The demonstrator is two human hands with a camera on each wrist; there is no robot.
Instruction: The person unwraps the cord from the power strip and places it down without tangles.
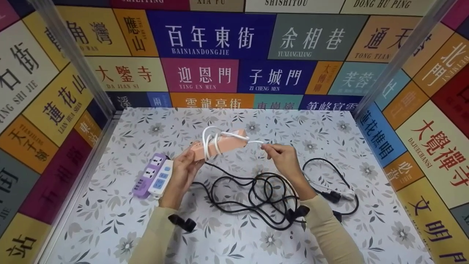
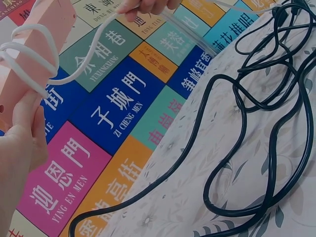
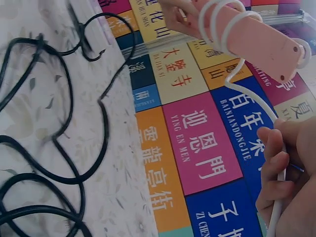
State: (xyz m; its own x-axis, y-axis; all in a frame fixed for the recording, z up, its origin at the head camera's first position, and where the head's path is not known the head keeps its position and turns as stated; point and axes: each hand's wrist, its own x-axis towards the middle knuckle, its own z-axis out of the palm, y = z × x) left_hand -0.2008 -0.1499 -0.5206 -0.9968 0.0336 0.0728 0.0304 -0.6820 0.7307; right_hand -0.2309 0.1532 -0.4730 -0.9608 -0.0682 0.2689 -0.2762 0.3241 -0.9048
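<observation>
A pink power strip (image 1: 231, 146) is held up above the patterned tabletop, tilted with its far end to the right. My left hand (image 1: 182, 169) grips its near left end. White cord (image 1: 206, 146) loops several times around the strip's body. From the strip's right end the cord stretches across to my right hand (image 1: 285, 158), whose thumb and fingers pinch it. The right wrist view shows the white cord (image 3: 256, 102) running down through the curled fingers (image 3: 276, 163). In the left wrist view the wrapped power strip (image 2: 54, 19) rests against the left fingers.
A purple power strip (image 1: 141, 186) and a white one with blue sockets (image 1: 157, 187) lie side by side at the left. Tangled black cord (image 1: 234, 211) spreads over the middle, and a black plug (image 1: 332, 197) lies at the right. Printed panels (image 1: 212, 35) enclose the table.
</observation>
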